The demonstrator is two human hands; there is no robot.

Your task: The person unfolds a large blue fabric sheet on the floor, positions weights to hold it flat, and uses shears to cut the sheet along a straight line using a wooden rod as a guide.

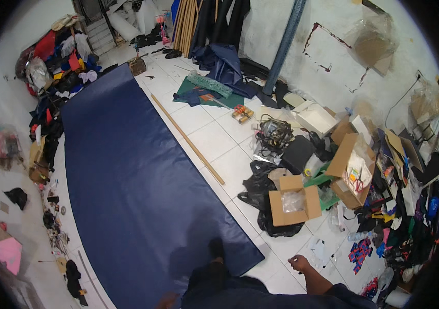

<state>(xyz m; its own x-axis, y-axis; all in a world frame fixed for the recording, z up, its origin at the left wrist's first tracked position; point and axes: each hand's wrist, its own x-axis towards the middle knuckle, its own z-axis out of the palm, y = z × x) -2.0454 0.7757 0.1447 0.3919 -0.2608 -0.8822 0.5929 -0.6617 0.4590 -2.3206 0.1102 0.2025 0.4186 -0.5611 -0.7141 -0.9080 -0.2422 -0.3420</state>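
A long dark blue sheet of leather-like material (132, 175) lies spread across the tiled floor, its near end under my foot and my shadow. My right hand (298, 264) hangs over the tiles to the right of the sheet, touching neither. Its fingers are curled closed, and a small pale spot shows at the fingertips; what they hold, if anything, is too small to name. My left hand (167, 299) shows only as a blur over the sheet at the lower edge, its fingers indistinct. Along the sheet's right edge lies a long wooden stick (191, 143).
On the right stand an open cardboard box (309, 202) and a larger one (339, 164) with red-handled scissors. Black plastic bags (256, 198) and heaped scraps surround them. Cloth piles (49, 110) line the left wall. Rolls (230, 23) lean at the back near a blue-grey post (284, 46).
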